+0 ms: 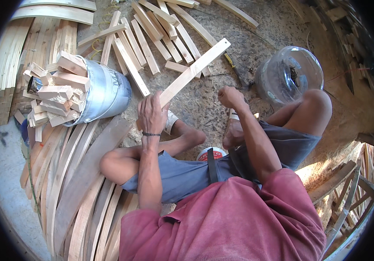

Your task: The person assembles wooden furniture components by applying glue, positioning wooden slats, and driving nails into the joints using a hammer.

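Note:
My left hand (150, 114) is wrapped round the near end of a pale wooden batten (194, 69), which slants up and away to the right. A small dark hole or mark shows near the batten's far end. To the right, apart from the batten, my right hand (231, 97) is closed with its fingers curled in; whatever it may hold is hidden. Beyond the right hand lies a hammer-like tool (230, 61) with a yellow and black handle. A clear plastic tub (267, 80) stands right of that hand, with small dark pieces inside.
Several loose battens (145, 45) lie on the dusty floor ahead. At left, a tipped metallic-looking bucket (108, 89) is packed with wood offcuts (58, 93). Long curved boards (80, 174) are stacked beside my left knee. A white-and-red pail (204, 155) sits under me.

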A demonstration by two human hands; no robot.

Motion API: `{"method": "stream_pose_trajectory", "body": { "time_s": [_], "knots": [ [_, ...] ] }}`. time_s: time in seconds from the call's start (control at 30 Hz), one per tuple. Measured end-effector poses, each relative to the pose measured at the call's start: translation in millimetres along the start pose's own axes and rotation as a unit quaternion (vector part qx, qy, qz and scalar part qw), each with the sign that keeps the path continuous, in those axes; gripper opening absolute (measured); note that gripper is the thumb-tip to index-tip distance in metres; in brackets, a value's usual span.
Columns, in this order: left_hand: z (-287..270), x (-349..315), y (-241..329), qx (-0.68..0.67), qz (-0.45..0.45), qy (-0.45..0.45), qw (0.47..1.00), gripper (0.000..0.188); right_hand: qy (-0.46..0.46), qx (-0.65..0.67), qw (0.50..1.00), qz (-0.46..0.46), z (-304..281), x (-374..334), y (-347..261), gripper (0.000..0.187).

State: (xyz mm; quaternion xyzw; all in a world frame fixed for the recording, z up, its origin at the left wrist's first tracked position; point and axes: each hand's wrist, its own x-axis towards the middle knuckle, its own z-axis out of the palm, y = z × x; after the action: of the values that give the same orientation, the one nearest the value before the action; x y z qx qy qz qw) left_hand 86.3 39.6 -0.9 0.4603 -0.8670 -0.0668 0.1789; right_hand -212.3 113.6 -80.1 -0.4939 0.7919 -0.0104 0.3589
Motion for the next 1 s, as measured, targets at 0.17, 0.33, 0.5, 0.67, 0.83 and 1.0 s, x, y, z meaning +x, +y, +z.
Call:
{"method": "stream_pose_trajectory", "body": {
  "time_s": [0.17,0.33,0.5,0.67,0.83,1.0],
  "knots": [
    [17.6,14.4,-8.8,-0.020,0.015,-0.045,0.999,0.058,0.068,0.021,0.993,0.095,7.7,44.8,32.6,0.024],
    [18.7,13.1,-4.2,-0.002,0.015,-0.075,0.997,0.059,0.123,-0.054,0.991,0.025,40.5,96.2,60.6,0.023],
    [11.9,17.3,11.5,0.006,-0.018,-0.112,0.994,0.063,0.149,-0.046,0.986,-0.059,63.7,123.2,59.3,0.024],
    [19.5,25.2,29.4,-0.031,-0.028,-0.104,0.994,0.064,0.077,-0.132,0.987,-0.050,60.9,142.4,52.2,0.022],
    [44.1,58.2,55.2,-0.024,0.023,-0.070,0.997,0.060,0.059,-0.081,0.995,0.009,47.2,127.8,45.5,0.023],
    [59.0,93.5,92.4,-0.091,0.094,-0.035,0.991,0.046,0.085,0.516,0.844,0.123,22.6,63.3,60.2,0.020]
  ]
}}
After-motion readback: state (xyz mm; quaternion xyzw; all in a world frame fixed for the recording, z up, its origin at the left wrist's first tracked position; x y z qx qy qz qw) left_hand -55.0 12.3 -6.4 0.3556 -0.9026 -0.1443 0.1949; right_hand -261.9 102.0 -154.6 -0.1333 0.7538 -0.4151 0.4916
